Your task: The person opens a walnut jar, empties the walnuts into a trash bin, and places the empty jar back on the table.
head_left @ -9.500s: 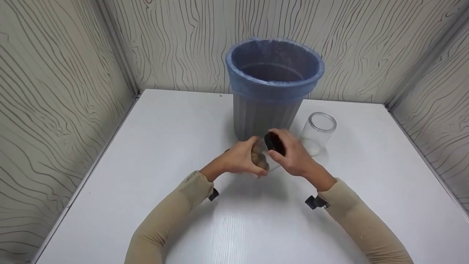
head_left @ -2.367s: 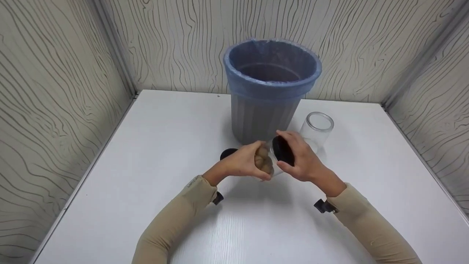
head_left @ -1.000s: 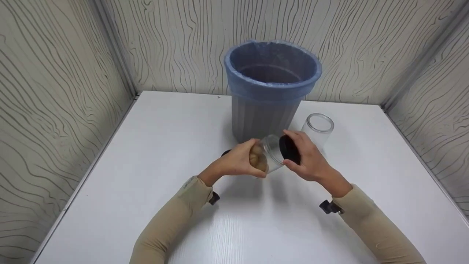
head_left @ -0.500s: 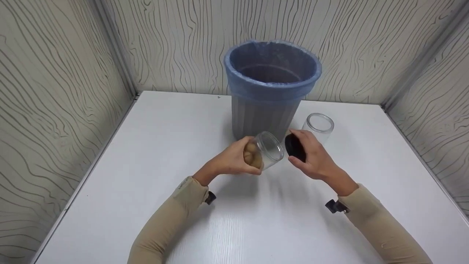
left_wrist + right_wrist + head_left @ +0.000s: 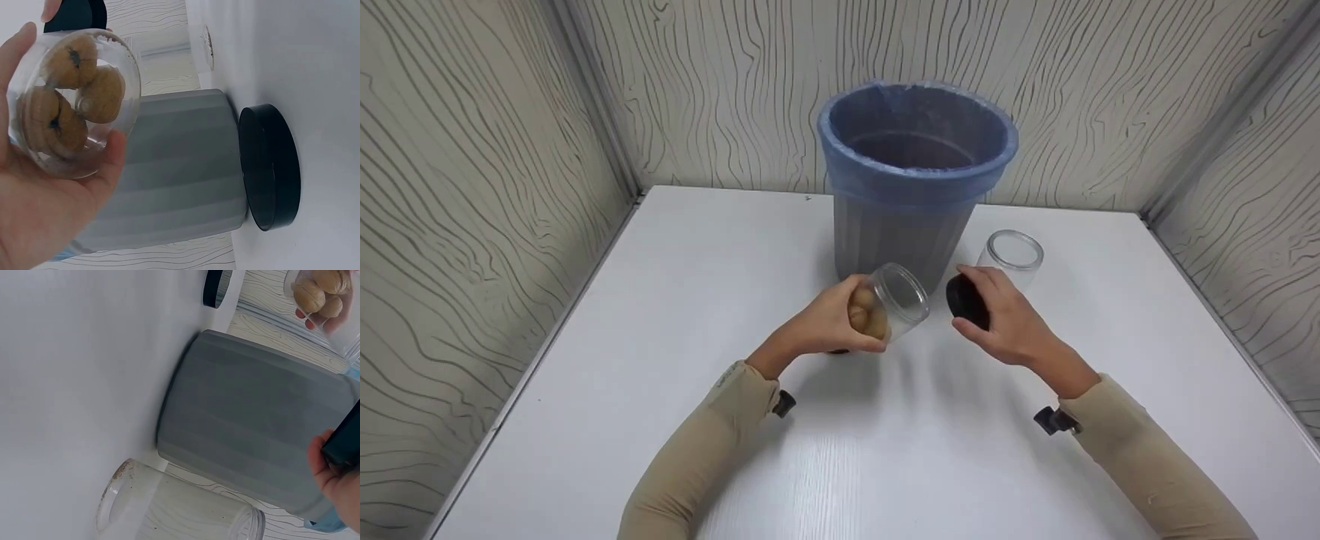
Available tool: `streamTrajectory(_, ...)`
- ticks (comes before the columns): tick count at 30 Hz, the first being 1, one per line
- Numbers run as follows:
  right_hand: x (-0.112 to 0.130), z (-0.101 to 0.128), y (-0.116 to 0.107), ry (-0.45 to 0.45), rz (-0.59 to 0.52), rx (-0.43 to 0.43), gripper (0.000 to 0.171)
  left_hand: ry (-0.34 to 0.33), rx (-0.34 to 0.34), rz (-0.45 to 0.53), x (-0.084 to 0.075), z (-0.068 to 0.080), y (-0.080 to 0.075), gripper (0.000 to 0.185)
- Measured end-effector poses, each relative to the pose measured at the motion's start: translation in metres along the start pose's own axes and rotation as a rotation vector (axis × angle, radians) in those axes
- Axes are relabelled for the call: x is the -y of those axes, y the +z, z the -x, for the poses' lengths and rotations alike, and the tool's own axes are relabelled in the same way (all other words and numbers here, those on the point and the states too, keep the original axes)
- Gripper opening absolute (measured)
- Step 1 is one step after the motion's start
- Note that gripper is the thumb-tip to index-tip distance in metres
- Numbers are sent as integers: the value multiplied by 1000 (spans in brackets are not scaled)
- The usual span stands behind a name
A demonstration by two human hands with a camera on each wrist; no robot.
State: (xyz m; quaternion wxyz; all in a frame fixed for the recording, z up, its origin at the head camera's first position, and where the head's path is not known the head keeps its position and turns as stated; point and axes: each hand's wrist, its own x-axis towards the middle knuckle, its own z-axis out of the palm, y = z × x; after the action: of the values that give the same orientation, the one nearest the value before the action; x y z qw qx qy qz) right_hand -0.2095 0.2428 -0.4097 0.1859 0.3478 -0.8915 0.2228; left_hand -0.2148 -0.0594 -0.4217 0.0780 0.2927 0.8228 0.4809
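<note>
Tilted above the table, a clear jar (image 5: 906, 311) is gripped around its base end by my left hand (image 5: 814, 324); its uncovered mouth faces up and right. Several walnuts (image 5: 101, 95) lie at the bottom of the jar. To the right of that mouth, apart from it, my right hand (image 5: 1014, 324) holds a black lid (image 5: 966, 301) by its edge, between thumb and fingers. A second black lid (image 5: 286, 166) rests on the table by the bin, mostly hidden behind my left hand in the head view.
A grey bin (image 5: 896, 236) with a blue liner (image 5: 915, 187) stands just behind my hands. Right of it stands another clear jar (image 5: 191, 506), without a lid and partly behind my right hand in the head view. Patterned walls (image 5: 720, 90) enclose the white table (image 5: 697, 262).
The black lid, earlier at the jar's mouth, has come off. My left hand has drawn the jar leftward and turned its mouth upward; my right hand has moved right with the lid.
</note>
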Motion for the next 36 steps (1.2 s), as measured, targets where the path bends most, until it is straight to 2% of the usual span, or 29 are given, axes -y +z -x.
streamTrajectory(17,-7,4,-1,141,74,140,68,-44,-34,55,5,6,-8,96)
streamTrajectory(36,-16,7,5,202,134,269,74,-31,-56,48,9,9,-8,95)
